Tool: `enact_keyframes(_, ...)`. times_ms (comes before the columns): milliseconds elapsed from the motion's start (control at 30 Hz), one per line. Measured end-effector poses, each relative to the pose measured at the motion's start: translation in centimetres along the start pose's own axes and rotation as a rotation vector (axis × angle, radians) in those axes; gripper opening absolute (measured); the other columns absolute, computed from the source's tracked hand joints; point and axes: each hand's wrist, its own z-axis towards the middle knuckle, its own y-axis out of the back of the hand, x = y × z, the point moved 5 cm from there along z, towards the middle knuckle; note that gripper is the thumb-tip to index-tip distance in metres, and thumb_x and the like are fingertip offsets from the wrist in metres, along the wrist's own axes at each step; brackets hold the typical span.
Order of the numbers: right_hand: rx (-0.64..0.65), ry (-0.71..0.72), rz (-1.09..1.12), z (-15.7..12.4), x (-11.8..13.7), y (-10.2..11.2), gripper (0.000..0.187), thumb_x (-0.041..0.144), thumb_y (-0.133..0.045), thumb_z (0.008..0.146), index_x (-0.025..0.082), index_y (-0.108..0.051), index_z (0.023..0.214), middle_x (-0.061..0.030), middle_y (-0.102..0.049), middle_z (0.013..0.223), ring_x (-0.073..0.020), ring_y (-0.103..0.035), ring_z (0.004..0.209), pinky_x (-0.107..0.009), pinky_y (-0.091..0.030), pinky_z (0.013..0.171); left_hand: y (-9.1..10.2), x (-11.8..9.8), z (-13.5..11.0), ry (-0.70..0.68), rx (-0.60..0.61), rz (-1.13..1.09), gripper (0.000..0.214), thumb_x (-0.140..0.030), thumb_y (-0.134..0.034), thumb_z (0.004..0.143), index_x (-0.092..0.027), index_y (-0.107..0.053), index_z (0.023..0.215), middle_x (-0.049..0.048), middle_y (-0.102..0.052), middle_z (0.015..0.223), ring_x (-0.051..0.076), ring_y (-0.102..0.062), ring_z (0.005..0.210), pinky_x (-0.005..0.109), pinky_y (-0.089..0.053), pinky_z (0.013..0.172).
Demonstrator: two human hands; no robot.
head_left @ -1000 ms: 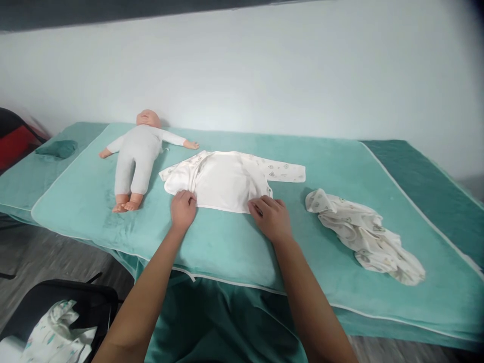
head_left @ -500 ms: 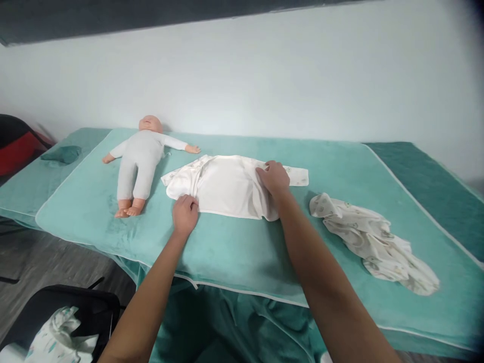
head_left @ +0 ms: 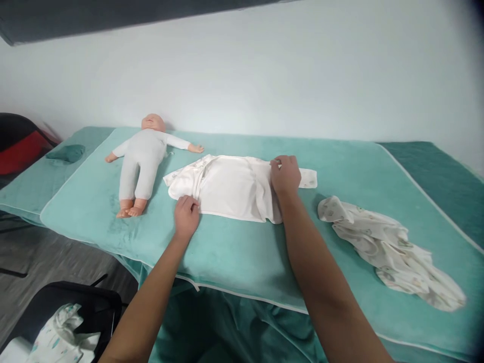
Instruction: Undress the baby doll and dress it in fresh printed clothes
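A white baby shirt (head_left: 234,189) lies spread open on the green bed cover, its pale inner side facing up and a small print showing on its sleeves. My left hand (head_left: 186,217) is closed at the shirt's lower left edge, fingers curled on the cloth. Over at the right shoulder, my right hand (head_left: 286,174) has its fingers bent round the fabric where the right sleeve begins. Left of the shirt, a baby doll (head_left: 141,156) in a white body suit lies on its back with arms spread.
A crumpled printed baby garment (head_left: 393,249) lies on the bed cover (head_left: 234,262) to the right. A black chair (head_left: 85,305) at the lower left bears a printed cloth (head_left: 62,335). A small green cushion (head_left: 65,153) rests at the far left, before the white wall (head_left: 242,75).
My right hand has shifted slightly right along the shirt's shoulder, closing more on the cloth there. The left hand stays at the lower edge. The view has turned a little.
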Motion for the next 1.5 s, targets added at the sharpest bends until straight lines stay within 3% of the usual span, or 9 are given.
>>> enact_keyframes(167,0.168,0.279,0.11,-1.9,2.1,-0.8,0.047,0.042,-0.044,0.103,0.014,-0.058,0.138,-0.0211,-0.058,0.145,-0.0306,-0.05,0.138,-0.045,-0.039,0.115,1.3,-0.2,-0.3,0.028,-0.166,0.086,0.021,-0.004,-0.05,0.085,-0.022,-0.06,0.088,0.0104,-0.065,0.11,0.026,-0.059,0.111,0.043,-0.048,0.102)
enact_keyframes(300,0.445,0.344,-0.021,-3.8,2.0,-4.0,0.063,0.049,-0.046,0.1,0.011,-0.048,0.15,-0.0229,-0.041,0.164,-0.0369,-0.035,0.154,-0.058,-0.028,0.124,1.9,0.3,-0.6,0.158,-0.334,0.191,0.025,-0.011,-0.054,0.089,-0.02,-0.059,0.113,0.0173,-0.056,0.139,0.034,-0.051,0.136,0.052,-0.04,0.115)
enact_keyframes(400,0.441,0.351,-0.005,-4.2,1.9,-4.3,0.061,0.05,-0.042,0.1,0.015,-0.05,0.149,-0.0195,-0.038,0.167,-0.035,-0.031,0.157,-0.061,-0.026,0.126,1.6,0.7,-0.6,0.241,-0.358,0.209,0.033,-0.019,-0.057,0.091,-0.018,-0.054,0.124,0.0224,-0.051,0.148,0.038,-0.042,0.147,0.059,-0.035,0.119)
enact_keyframes(567,0.332,0.234,0.319,-4.1,4.8,-2.1,0.053,0.054,-0.05,0.097,0.021,-0.058,0.138,-0.0149,-0.055,0.154,-0.03,-0.051,0.143,-0.053,-0.04,0.121,1.2,1.0,-0.3,0.305,-0.343,0.199,0.039,-0.022,-0.061,0.092,-0.017,-0.051,0.129,0.0233,-0.058,0.142,0.039,-0.045,0.145,0.062,-0.034,0.119)
enact_keyframes(667,0.447,0.028,0.54,-4.1,8.6,-3.5,0.044,0.051,-0.06,0.094,0.024,-0.06,0.128,-0.0106,-0.067,0.135,-0.0244,-0.069,0.114,-0.045,-0.055,0.103,0.9,1.2,-0.1,0.289,-0.3,0.18,0.036,-0.018,-0.06,0.091,-0.017,-0.054,0.126,0.0186,-0.066,0.125,0.035,-0.059,0.128,0.059,-0.038,0.114)
enact_keyframes(767,0.6,-0.234,0.698,-4.2,12.4,-7.5,0.044,0.049,-0.065,0.092,0.022,-0.056,0.127,-0.011,-0.069,0.127,-0.0193,-0.074,0.095,-0.034,-0.061,0.084,0.4,1.3,-0.1,0.206,-0.229,0.1,0.031,-0.014,-0.053,0.094,-0.017,-0.056,0.124,0.0153,-0.068,0.116,0.029,-0.065,0.114,0.05,-0.046,0.106)
enact_keyframes(933,0.558,-0.349,0.698,-3.9,15.7,-12.4,0.043,0.048,-0.062,0.095,0.018,-0.054,0.124,-0.0118,-0.07,0.118,-0.0149,-0.07,0.075,-0.027,-0.056,0.064,0.2,-0.2,-0.4,-0.064,-0.168,0.1,0.026,-0.015,-0.047,0.098,-0.018,-0.059,0.121,0.0133,-0.07,0.108,0.026,-0.067,0.103,0.042,-0.051,0.09)
enact_keyframes(1167,0.589,-0.314,0.693,-3.5,14.9,-12.5,0.027,0.047,-0.066,0.087,0.021,-0.06,0.089,-0.0028,-0.068,0.087,-0.0136,-0.062,0.067,-0.025,-0.049,0.058,-0.4,-4.9,-0.9,-0.778,-0.047,0.16,0.024,-0.012,-0.05,0.096,-0.018,-0.062,0.115,0.0094,-0.074,0.104,0.022,-0.07,0.099,0.039,-0.054,0.087)
enact_keyframes(1500,0.503,-0.044,0.381,-3.4,14.7,-11.7,0.016,0.031,-0.057,0.088,0.024,-0.053,0.074,0.0014,-0.065,0.069,-0.018,-0.06,0.068,-0.03,-0.044,0.073,-1.7,-5.4,-0.5,-0.867,0.203,0.063,0.024,-0.014,-0.042,0.1,-0.018,-0.064,0.109,0.0094,-0.071,0.099,0.023,-0.064,0.128,0.045,-0.056,0.11)
